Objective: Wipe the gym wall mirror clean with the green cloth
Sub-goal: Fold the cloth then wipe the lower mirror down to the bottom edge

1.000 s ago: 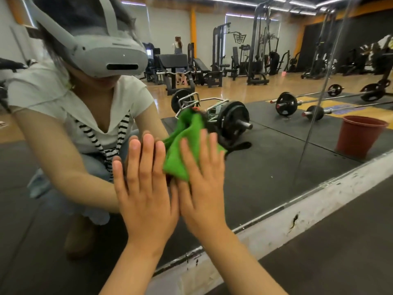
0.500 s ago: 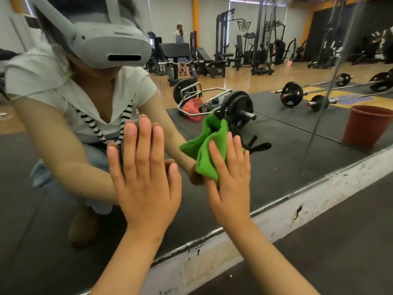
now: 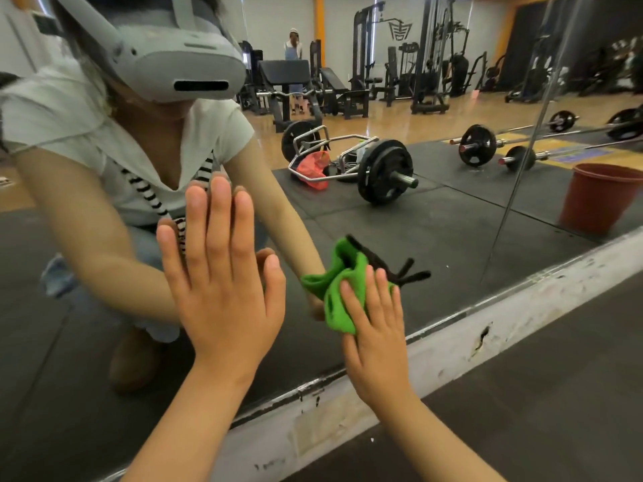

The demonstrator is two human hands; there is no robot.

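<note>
wall mirror (image 3: 452, 238): large glass pane, its bottom edge meeting a scuffed white base strip (image 3: 522, 309). reflects the crouched person, a barbell (image 3: 384, 172) and a red bucket (image 3: 598, 200).

left hand (image 3: 222, 283): palm flat on the glass, left of the cloth and apart from it. fingers (image 3: 219, 217) straight and close together, thumb out to the side. holds nothing; reads as a brace.

right hand (image 3: 375, 328): low on the glass, just above the bottom edge. fingers (image 3: 382, 290) straight, slightly spread, pressing the cloth flat to the mirror, not pinching it. whether the thumb tucks under the cloth cannot be told.

green cloth (image 3: 342, 297): bunched, trapped between the right palm and the glass. most of it sticks out up and to the left of the fingertips, long axis running roughly along the fingers.

governing relation: the cloth sits under the right hand only, near the mirror's lower edge. judged next: the stroke should be led by the right hand, sideways or upward over open glass, since little pane remains below.
</note>
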